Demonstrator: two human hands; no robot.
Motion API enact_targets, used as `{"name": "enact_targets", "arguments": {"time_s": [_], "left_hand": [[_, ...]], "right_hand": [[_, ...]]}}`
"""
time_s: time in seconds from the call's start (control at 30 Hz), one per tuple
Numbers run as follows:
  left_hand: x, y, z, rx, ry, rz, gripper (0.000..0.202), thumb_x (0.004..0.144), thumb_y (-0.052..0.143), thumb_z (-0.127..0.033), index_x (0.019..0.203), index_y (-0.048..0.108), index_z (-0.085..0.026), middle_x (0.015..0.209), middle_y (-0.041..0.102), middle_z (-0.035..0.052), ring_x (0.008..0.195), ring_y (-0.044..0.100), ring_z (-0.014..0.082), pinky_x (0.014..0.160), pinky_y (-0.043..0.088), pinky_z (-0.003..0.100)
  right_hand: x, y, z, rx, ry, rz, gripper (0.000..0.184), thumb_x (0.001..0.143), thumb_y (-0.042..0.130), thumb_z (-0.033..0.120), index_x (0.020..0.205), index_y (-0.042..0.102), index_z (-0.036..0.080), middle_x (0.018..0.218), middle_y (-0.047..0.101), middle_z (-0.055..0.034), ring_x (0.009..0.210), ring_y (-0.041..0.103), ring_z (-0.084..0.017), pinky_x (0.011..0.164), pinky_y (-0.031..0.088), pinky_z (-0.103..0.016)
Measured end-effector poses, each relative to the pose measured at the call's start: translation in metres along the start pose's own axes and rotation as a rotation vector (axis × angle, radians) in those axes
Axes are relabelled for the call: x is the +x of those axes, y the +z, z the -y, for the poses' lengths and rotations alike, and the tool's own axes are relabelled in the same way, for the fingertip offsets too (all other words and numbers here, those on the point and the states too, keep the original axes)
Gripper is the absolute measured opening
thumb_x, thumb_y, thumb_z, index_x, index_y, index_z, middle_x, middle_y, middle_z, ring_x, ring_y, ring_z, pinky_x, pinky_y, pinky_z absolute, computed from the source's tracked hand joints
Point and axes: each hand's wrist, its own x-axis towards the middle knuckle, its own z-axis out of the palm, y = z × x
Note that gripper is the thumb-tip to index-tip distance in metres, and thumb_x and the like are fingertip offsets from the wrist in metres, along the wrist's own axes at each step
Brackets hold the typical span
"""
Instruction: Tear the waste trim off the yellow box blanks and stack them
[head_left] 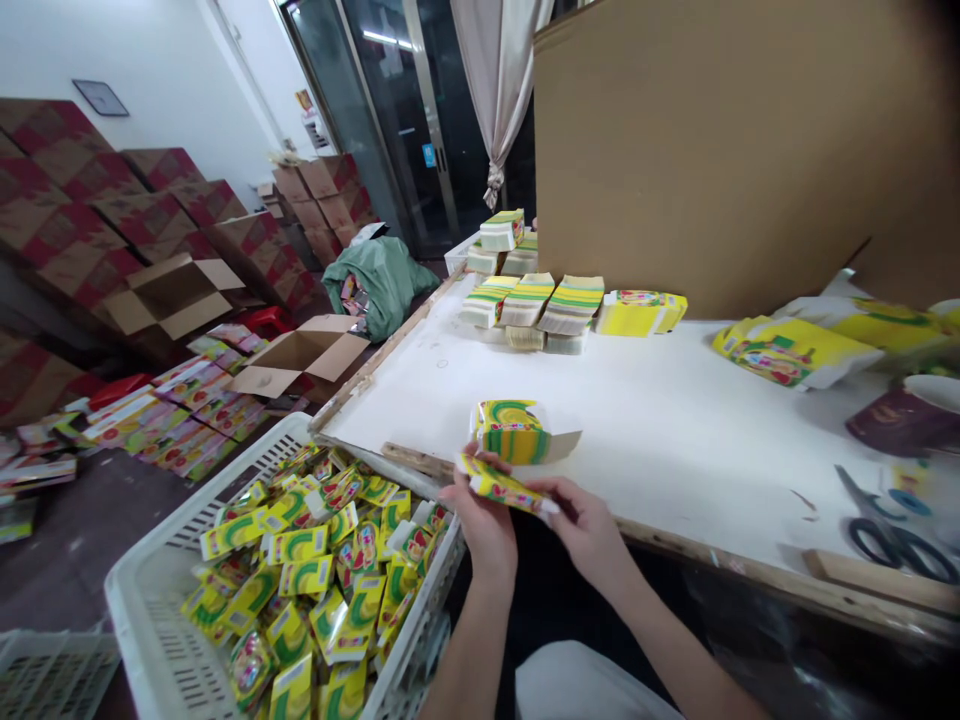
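A small yellow carton [504,486] with green and red print is held in front of me, tilted slightly down to the right. My left hand [484,525] wraps round its left end, fingers closed. At its other end, my right hand [589,528] pinches around a white end flap. Just behind my hands, a stack of yellow-green cartons [514,430] stands on the white table [645,440]. Left of my hands, a white plastic basket [142,600] holds many similar small yellow cartons [304,545] lying in a loose heap.
Several bundles of flat cartons [570,303] stand at the table's back. On the right lie more yellow cartons [787,350], a dark cup [904,415], scissors [885,535] and a wooden strip [877,580]. A cardboard panel [720,150] rises behind; open boxes [304,360] stand left on the floor.
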Motion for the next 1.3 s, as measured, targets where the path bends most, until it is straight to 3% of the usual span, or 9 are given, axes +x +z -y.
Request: {"name": "enact_targets", "arguments": {"time_s": [0.13,0.27,0.47,0.73,0.97,1.3], "left_hand": [[-0.006,0.000,0.008,0.145,-0.091,0.133,0.028,0.074,0.058,-0.038,0.093,0.061,-0.018,0.087,0.064,0.0034,0.082,0.057,0.0150,0.077,0.043,0.026],[-0.009,-0.004,0.016,0.293,-0.039,0.128,0.032,0.072,0.060,-0.029,0.103,0.059,-0.018,0.095,0.065,0.0040,0.092,0.057,0.0177,0.083,0.042,0.028],[-0.006,-0.005,0.015,0.397,-0.044,0.098,0.033,0.073,0.059,-0.030,0.102,0.060,-0.015,0.097,0.065,0.0070,0.089,0.058,0.0186,0.081,0.044,0.029],[-0.007,-0.001,0.014,0.383,-0.055,0.077,0.027,0.071,0.061,-0.030,0.093,0.064,-0.014,0.088,0.067,0.0056,0.080,0.060,0.0171,0.073,0.046,0.026],[-0.009,-0.005,0.016,0.278,-0.197,0.079,0.038,0.068,0.064,-0.032,0.103,0.061,-0.016,0.096,0.067,0.0073,0.084,0.061,0.0193,0.077,0.047,0.031],[-0.011,-0.004,0.016,0.385,-0.131,0.042,0.037,0.068,0.064,-0.032,0.101,0.062,-0.015,0.092,0.068,0.0062,0.082,0.061,0.0181,0.075,0.048,0.029]], "right_hand": [[0.008,-0.008,0.001,0.431,0.224,-0.074,0.024,0.072,0.059,0.035,0.089,0.063,0.019,0.080,0.068,-0.0036,0.076,0.061,-0.020,0.067,0.047,-0.029],[0.006,-0.006,0.002,0.634,0.347,-0.046,0.030,0.063,0.069,0.036,0.088,0.065,0.020,0.076,0.069,-0.0026,0.070,0.063,-0.018,0.060,0.047,-0.026],[0.007,-0.004,0.000,0.647,0.359,-0.038,0.033,0.059,0.073,0.035,0.088,0.065,0.020,0.075,0.069,-0.0009,0.062,0.064,-0.015,0.057,0.048,-0.024],[0.006,-0.001,-0.007,0.615,0.274,-0.093,0.019,0.067,0.066,0.034,0.077,0.058,0.020,0.071,0.068,0.0023,0.060,0.063,-0.014,0.053,0.048,-0.023],[0.009,-0.001,-0.006,0.696,0.311,-0.158,0.024,0.067,0.066,0.038,0.079,0.059,0.019,0.070,0.067,0.0004,0.063,0.063,-0.016,0.053,0.047,-0.024],[0.006,0.005,-0.008,0.667,0.293,-0.187,0.022,0.067,0.065,0.039,0.073,0.054,0.021,0.066,0.066,0.0027,0.067,0.062,-0.017,0.057,0.047,-0.026]]}}
